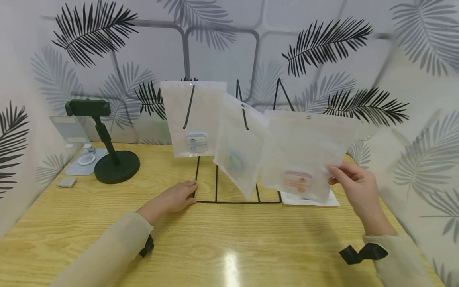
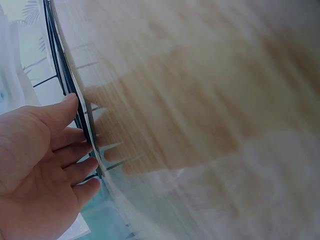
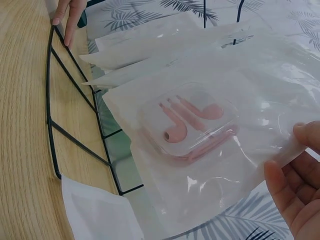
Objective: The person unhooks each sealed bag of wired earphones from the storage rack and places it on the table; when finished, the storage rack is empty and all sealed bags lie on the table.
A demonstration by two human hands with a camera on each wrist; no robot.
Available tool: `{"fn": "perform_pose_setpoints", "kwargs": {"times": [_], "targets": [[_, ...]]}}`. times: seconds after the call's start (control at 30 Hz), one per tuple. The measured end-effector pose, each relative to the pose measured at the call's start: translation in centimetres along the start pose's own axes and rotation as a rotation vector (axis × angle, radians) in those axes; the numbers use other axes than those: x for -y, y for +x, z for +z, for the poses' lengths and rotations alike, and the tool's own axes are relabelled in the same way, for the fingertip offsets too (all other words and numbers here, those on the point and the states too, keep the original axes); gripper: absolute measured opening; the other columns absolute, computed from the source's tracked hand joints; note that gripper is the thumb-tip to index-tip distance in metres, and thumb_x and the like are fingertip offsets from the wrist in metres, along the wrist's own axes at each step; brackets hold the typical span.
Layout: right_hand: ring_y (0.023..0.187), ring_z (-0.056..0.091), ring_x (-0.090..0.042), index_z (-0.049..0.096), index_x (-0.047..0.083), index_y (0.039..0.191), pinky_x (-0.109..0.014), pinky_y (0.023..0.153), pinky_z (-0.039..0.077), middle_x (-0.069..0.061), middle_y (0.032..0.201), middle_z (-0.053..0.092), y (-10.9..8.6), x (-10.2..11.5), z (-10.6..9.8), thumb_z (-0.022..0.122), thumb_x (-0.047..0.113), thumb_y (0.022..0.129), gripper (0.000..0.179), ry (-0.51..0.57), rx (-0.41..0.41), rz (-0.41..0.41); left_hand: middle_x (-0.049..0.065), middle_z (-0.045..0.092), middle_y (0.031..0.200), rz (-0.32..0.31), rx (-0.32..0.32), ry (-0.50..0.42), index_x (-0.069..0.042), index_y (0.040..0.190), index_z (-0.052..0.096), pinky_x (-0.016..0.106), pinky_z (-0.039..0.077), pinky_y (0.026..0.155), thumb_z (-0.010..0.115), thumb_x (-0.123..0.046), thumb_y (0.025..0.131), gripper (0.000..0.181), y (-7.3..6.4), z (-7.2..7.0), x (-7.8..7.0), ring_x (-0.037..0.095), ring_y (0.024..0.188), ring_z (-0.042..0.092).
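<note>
At its right edge, a translucent plastic bag [image 1: 308, 147] is pinched between thumb and fingers of my right hand [image 1: 356, 183]. Pink earphones in a clear case [image 3: 187, 122] show through it. This bag overlaps the right part of the black wire rack [image 1: 236, 202], hiding a prong there. Beside it, a tilted bag [image 1: 238, 135] and a left bag [image 1: 193, 115] with blue earphones [image 1: 197, 142] hang from prongs. My left hand [image 1: 175, 197] holds the rack's front left corner, thumb at the front bar and fingers at the side bar.
A flat white bag [image 1: 331, 199] lies on the wooden table [image 1: 215, 239] at the rack's right. Farther left stand a dark green phone holder [image 1: 116, 165], a light grey folding stand [image 1: 80, 163] and a small grey block [image 1: 66, 182]. Leaf-patterned wall covering [image 1: 222, 56] rises behind.
</note>
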State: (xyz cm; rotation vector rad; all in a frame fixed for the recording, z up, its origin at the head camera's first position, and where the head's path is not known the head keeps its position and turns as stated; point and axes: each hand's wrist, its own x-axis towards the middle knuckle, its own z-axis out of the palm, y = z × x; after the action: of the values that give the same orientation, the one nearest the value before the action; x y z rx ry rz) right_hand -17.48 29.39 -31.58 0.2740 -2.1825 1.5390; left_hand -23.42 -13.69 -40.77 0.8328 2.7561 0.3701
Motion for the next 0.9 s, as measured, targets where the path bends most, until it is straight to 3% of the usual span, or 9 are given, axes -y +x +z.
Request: {"fn": "perform_pose_setpoints", "kwargs": {"times": [0.1,0.33,0.47,0.7,0.9], "targets": [[0.059,0.062,-0.009,0.07,-0.004,0.091,-0.015,0.063,0.052,0.005,0.07,0.067,-0.2,0.0,-0.6,0.064,0.004,0.087,0.011,0.0,-0.011,0.009,0.024,0.028,0.143,-0.007,0.006,-0.004,0.008,0.138,0.033,0.046,0.022,0.108,0.051,-0.021,0.096,0.055,0.0,0.1,0.0,0.037,0.132,0.024],[0.062,0.063,-0.006,0.07,-0.001,0.095,-0.01,0.069,0.048,0.009,0.071,0.067,-0.9,0.2,-2.7,0.063,0.013,0.089,0.017,-0.153,-0.039,0.047,0.025,0.029,0.143,0.002,0.002,0.018,0.009,0.138,0.034,0.047,0.023,0.107,0.051,-0.02,0.096,0.054,0.0,0.0,0.0,0.038,0.132,0.025],[0.065,0.062,-0.004,0.07,0.003,0.097,-0.008,0.071,0.044,0.009,0.073,0.067,-1.3,0.5,-4.1,0.062,0.016,0.089,0.017,-0.184,-0.044,0.091,0.026,0.029,0.142,0.009,-0.002,0.009,0.01,0.137,0.034,0.048,0.023,0.107,0.051,-0.019,0.096,0.053,-0.1,-0.1,-0.2,0.038,0.132,0.025],[0.064,0.061,-0.004,0.069,0.004,0.091,-0.009,0.07,0.046,0.007,0.071,0.064,-1.5,0.1,-6.6,0.06,0.012,0.09,0.012,-0.127,-0.082,0.091,0.026,0.029,0.142,0.012,-0.001,0.01,0.011,0.137,0.034,0.048,0.023,0.107,0.051,-0.018,0.096,0.053,-0.1,-0.1,-0.2,0.038,0.131,0.025],[0.062,0.06,-0.007,0.068,0.004,0.088,-0.011,0.062,0.05,0.002,0.071,0.063,-1.1,-1.4,-8.6,0.06,0.006,0.089,0.009,0.092,-0.124,0.087,0.026,0.028,0.143,0.007,0.008,0.007,0.01,0.138,0.033,0.048,0.022,0.107,0.05,-0.02,0.097,0.054,0.0,-0.1,-0.1,0.038,0.132,0.024]]}}
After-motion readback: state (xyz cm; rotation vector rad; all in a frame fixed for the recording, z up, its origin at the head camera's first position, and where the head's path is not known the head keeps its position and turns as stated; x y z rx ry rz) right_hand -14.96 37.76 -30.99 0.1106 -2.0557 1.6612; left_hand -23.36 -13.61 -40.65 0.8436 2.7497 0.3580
